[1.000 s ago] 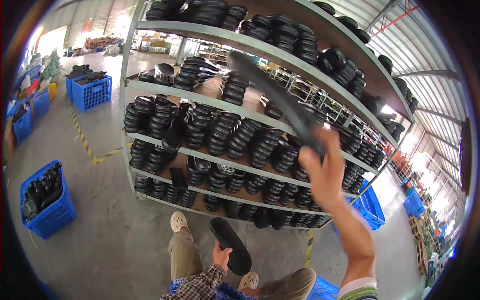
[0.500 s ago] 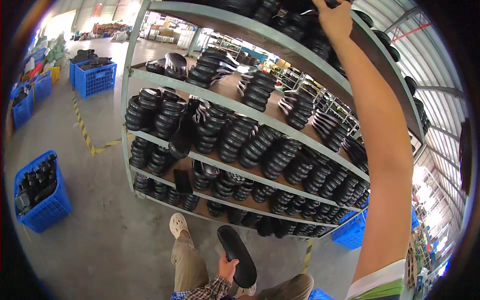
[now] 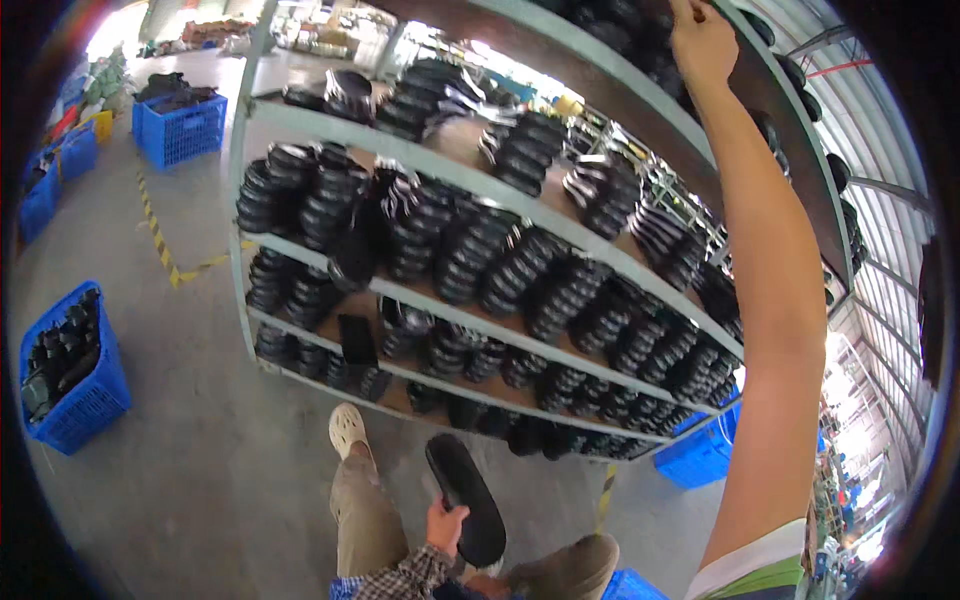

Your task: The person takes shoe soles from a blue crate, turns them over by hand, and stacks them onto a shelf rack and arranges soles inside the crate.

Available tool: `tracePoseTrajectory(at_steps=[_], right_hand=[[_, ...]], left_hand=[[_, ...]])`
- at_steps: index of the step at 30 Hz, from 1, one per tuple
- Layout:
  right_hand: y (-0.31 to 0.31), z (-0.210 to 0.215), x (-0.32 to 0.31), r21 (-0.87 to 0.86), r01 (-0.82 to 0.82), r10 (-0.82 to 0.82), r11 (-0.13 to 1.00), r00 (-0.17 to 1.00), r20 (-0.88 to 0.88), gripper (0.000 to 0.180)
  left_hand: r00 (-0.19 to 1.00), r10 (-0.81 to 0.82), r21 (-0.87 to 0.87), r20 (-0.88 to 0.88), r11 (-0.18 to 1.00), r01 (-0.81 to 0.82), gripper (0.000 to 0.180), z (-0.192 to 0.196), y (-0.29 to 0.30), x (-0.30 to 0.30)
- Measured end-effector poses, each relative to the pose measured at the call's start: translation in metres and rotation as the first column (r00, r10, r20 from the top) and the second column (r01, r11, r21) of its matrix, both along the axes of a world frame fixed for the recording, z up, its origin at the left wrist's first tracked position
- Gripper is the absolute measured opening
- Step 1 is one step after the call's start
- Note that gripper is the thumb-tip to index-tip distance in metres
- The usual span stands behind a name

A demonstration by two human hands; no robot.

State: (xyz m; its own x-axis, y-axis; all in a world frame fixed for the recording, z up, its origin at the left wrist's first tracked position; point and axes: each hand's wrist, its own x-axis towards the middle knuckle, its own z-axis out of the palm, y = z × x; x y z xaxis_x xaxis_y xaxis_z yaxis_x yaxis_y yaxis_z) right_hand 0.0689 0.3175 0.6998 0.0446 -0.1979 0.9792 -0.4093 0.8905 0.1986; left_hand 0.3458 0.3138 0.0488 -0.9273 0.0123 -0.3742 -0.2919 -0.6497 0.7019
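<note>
We look down and forward at a tall grey shelf rack (image 3: 470,185) loaded with stacks of black shoe soles (image 3: 470,265) on every tier. Our right hand (image 3: 703,40) is raised high at the far upper right, arm fully extended, and reaches onto the top shelf (image 3: 800,170); its fingers rest on the dark goods there, but we cannot tell whether they are closed on anything, since the fingertips are hidden at the edge of view. Our left hand (image 3: 446,524) is low and near, at the bottom centre, fingers wrapped around the near end of one long black sole (image 3: 466,495), which points up and away from us, its far end tilted toward the rack's bottom tier. Below the sole we see our trouser legs and a pale clog (image 3: 347,428) on the grey concrete floor (image 3: 200,480), just in front of the rack's lowest shelf. A blue plastic crate (image 3: 75,385) holding dark items stands on the floor at the near left, well apart from the rack. More blue crates (image 3: 180,125) stand at the far left, beside a yellow-and-black floor stripe (image 3: 160,235). Another blue crate (image 3: 705,450) sits at the right end of the rack, near the floor, partly behind our raised arm.
</note>
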Motion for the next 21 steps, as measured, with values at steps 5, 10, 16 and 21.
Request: tracePoseTrajectory(at_steps=[5,10,16,21], right_hand=[[-0.011,-0.111,0.09,-0.18,-0.274,0.326,0.945,0.737,0.592,0.028],[0.093,-0.258,0.154,0.743,-0.367,-0.163,0.56,0.831,0.533,0.013],[0.192,-0.464,0.255,0.349,-0.399,-0.165,0.848,0.427,0.889,0.01],[0.214,-0.508,0.312,-0.103,-0.031,0.104,0.994,0.017,0.994,0.028]], left_hand=[[0.997,0.062,0.146,-0.045,0.988,-0.055,0.049,0.041,-0.023,-0.004],[0.993,0.043,0.362,-0.106,0.932,-0.001,0.046,0.065,-0.025,-0.018],[0.99,-0.029,0.54,-0.138,0.836,0.099,0.045,0.077,-0.023,-0.011],[0.972,-0.14,0.576,-0.188,0.786,0.224,0.045,0.075,-0.018,-0.005]])
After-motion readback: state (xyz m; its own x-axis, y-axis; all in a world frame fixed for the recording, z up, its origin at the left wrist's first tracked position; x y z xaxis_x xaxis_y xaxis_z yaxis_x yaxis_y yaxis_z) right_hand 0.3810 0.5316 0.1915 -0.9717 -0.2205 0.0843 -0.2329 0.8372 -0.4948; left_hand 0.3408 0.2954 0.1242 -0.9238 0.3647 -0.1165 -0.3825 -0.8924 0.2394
